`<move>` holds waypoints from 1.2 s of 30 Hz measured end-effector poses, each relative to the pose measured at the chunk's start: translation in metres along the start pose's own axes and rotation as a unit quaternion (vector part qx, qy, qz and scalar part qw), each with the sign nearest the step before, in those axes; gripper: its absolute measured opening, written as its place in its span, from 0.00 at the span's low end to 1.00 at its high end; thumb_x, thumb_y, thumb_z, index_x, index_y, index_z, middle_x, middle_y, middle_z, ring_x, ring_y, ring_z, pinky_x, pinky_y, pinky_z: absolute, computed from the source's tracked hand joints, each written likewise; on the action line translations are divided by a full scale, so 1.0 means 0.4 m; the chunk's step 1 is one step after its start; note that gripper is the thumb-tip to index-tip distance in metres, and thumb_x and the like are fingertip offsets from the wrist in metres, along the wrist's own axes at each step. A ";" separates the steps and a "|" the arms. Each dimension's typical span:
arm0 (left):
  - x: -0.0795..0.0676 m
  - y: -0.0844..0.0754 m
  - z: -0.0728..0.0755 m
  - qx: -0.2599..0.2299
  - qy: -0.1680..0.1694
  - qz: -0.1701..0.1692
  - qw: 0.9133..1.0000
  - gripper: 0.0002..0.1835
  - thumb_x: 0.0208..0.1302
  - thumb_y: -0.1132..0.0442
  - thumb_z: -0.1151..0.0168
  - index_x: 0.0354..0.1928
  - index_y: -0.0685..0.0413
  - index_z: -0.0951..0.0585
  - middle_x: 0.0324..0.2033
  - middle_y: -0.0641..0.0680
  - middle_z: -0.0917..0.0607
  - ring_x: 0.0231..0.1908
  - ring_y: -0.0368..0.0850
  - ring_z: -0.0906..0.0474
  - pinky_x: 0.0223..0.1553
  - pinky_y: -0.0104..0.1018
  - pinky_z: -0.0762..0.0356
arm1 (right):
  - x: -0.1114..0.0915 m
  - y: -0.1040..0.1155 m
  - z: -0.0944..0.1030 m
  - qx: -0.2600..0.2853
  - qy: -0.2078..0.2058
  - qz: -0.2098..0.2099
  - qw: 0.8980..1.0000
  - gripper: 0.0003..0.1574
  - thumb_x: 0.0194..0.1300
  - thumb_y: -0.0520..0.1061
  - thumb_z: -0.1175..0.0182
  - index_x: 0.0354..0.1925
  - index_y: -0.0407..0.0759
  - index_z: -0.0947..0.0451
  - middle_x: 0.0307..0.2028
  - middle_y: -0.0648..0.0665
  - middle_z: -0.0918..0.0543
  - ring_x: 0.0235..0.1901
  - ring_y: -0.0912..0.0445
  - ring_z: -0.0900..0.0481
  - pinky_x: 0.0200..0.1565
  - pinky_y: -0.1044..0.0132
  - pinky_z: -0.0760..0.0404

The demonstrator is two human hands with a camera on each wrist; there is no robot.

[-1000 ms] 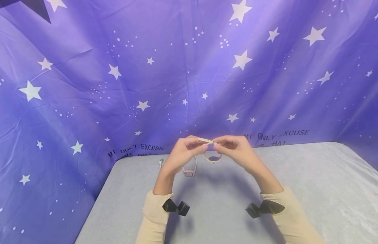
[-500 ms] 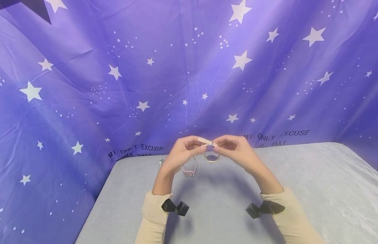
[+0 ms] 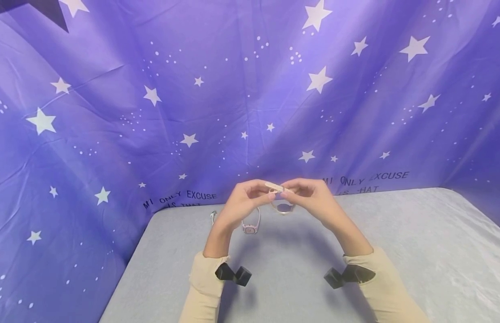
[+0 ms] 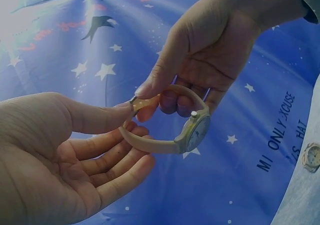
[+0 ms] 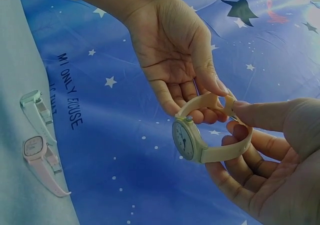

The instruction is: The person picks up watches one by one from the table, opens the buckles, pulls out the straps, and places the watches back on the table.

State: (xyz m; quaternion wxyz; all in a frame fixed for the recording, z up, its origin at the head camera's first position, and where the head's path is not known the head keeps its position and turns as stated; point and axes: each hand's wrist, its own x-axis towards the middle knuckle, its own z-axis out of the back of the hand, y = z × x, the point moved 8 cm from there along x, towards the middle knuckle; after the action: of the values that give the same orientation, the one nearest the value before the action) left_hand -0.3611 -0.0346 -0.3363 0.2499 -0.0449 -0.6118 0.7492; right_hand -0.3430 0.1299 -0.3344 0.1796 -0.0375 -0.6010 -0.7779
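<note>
In the head view a cream wristwatch (image 3: 284,209) hangs between my two raised hands, its strap bent into a loop. My left hand (image 3: 250,202) pinches the strap by the buckle with thumb and fingers. Facing it, my right hand (image 3: 310,197) pinches the strap's other part at the same spot. In the left wrist view the round-dialled watch case (image 4: 197,130) is turned away from both thumbs. The right wrist view has the metal buckle (image 5: 233,118) near the thumb tips, the strap ends overlapping there.
A pink square-faced watch (image 3: 250,229) lies on the grey cloth-covered table (image 3: 290,278), near the left forearm. Beside it is a mint green watch (image 5: 34,104). Another round-dialled watch (image 4: 313,156) shows at the left wrist view's right edge. A purple starry curtain (image 3: 250,89) hangs behind.
The watch has swung slightly left and then back right between the fingers. The strap end above the thumbs has shifted a little rightward. Both hands stay nearly in place.
</note>
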 end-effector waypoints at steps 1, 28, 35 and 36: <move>0.000 0.000 0.001 0.002 0.000 0.000 1.000 0.14 0.65 0.68 0.32 0.51 0.64 0.16 0.48 0.67 0.13 0.47 0.61 0.14 0.51 0.37 0.18 | 0.000 0.000 0.000 0.001 0.000 0.000 1.000 0.18 0.66 0.43 0.30 0.51 0.35 0.16 0.39 0.38 0.10 0.35 0.56 0.12 0.45 0.60 0.14; -0.008 -0.002 0.032 0.002 -0.017 0.011 1.000 0.15 0.64 0.68 0.31 0.51 0.65 0.16 0.45 0.63 0.11 0.39 0.42 0.14 0.48 0.36 0.18 | 0.000 0.004 -0.001 0.016 0.004 0.027 1.000 0.15 0.68 0.40 0.33 0.49 0.32 0.16 0.41 0.35 0.10 0.37 0.51 0.10 0.46 0.62 0.12; -0.008 -0.004 0.038 0.002 -0.019 0.002 1.000 0.15 0.63 0.69 0.31 0.51 0.66 0.16 0.44 0.64 0.11 0.37 0.40 0.15 0.45 0.34 0.19 | 0.002 0.002 -0.001 0.010 0.003 0.022 1.000 0.15 0.68 0.40 0.33 0.49 0.32 0.16 0.42 0.35 0.11 0.36 0.59 0.11 0.46 0.63 0.13; -0.009 -0.005 0.039 0.002 -0.018 0.000 1.000 0.15 0.63 0.69 0.31 0.51 0.66 0.16 0.44 0.64 0.11 0.37 0.40 0.15 0.44 0.34 0.19 | 0.002 0.002 -0.001 0.012 0.003 0.022 1.000 0.15 0.68 0.40 0.34 0.49 0.32 0.16 0.42 0.35 0.11 0.36 0.59 0.11 0.46 0.63 0.13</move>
State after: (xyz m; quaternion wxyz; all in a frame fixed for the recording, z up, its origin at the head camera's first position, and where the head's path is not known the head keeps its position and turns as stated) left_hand -0.3633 -0.0498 -0.3315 0.2388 -0.0304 -0.6150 0.7509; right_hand -0.3432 0.1291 -0.3335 0.1992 -0.0460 -0.6085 -0.7668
